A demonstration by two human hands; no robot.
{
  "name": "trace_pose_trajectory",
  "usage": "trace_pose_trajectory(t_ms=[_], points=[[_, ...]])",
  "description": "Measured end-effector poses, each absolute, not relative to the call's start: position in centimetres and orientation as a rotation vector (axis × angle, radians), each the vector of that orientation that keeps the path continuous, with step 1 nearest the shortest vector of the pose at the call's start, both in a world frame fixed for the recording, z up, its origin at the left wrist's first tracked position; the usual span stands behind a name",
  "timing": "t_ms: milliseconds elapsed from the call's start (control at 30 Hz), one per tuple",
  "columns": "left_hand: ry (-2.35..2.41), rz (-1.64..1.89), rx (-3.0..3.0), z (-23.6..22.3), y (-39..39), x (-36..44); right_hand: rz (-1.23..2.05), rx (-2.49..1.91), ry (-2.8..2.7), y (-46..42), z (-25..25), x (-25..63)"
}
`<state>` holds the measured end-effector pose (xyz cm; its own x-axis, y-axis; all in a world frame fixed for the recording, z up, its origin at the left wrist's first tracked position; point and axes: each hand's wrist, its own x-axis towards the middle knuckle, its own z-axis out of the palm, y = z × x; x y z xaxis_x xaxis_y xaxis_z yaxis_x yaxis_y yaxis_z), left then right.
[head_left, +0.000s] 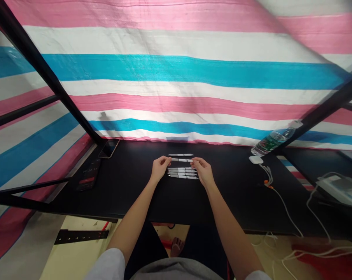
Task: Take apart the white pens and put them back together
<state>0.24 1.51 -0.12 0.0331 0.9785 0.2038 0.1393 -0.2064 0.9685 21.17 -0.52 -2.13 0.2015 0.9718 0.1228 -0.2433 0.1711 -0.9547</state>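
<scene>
Between my two hands a white pen (181, 160) lies level, one end in each hand. My left hand (160, 168) pinches its left end, fingers closed. At the other end my right hand (203, 170) is closed on the pen too. Just beyond it, a single white pen (180, 155) rests on the black table (129, 182). On the near side, several white pens (182, 174) lie side by side in a row, parallel to the held one. The fingers of my right hand are close to the right ends of that row.
Two phones, one lying flat (109, 148) and one with a lit screen (88, 175), are at the left. A water bottle (272, 142), a white charger (256, 160) with cables and a white power strip (340, 188) are at the right. Striped sheeting (176, 70) hangs behind.
</scene>
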Motion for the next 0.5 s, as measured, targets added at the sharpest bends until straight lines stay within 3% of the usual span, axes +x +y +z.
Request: trace_pose_trajectory(t_ms=[133, 333, 500], points=[[1.189, 1.259, 1.511, -0.2, 1.4, 0.4, 0.933, -1.112, -1.101, -0.6, -2.4, 21.0], [1.236, 1.268, 1.601, -0.5, 1.3, 0.4, 0.433, -1.176, -1.602, -1.6, -1.5, 20.4], [1.301, 1.301, 1.666, -0.7, 1.3, 0.3, 0.282, -1.115, -1.763, -1.7, -1.7, 20.4]])
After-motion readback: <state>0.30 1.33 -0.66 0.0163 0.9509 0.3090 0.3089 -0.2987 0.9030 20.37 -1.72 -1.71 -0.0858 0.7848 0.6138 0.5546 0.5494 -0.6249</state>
